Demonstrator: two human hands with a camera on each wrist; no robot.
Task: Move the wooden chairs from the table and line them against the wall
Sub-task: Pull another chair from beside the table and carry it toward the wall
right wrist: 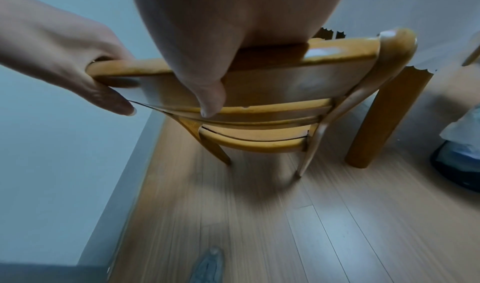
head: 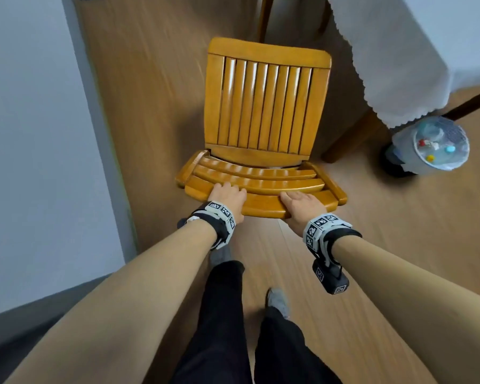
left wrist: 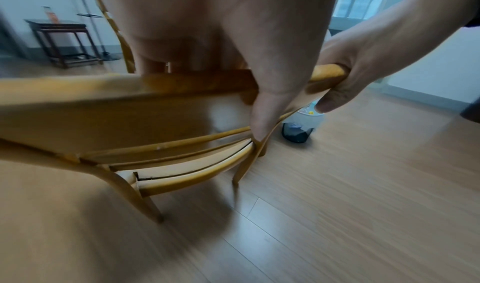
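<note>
A honey-coloured wooden chair [head: 263, 106] with a slatted seat stands in front of me, its back toward me, between the wall and the table. My left hand [head: 227, 198] grips the left part of its curved top rail [head: 261, 206], and my right hand [head: 299, 206] grips the right part. In the left wrist view my left hand [left wrist: 259, 82] wraps over the rail [left wrist: 103, 94], thumb down the back, with my right hand [left wrist: 363, 69] further along. The right wrist view shows my right hand [right wrist: 207, 61] and my left hand [right wrist: 78, 61] on the chair [right wrist: 298, 82]. Its legs are near the floor; contact is blurred.
A pale wall [head: 34, 134] with a grey skirting runs close on the left. The table under a white cloth [head: 413, 51] is at the right, its leg [head: 349, 139] near the chair. A bag-lined bin [head: 432, 148] stands beyond. Another wooden chair [left wrist: 116, 32] and a dark side table [left wrist: 64, 39] stand further off.
</note>
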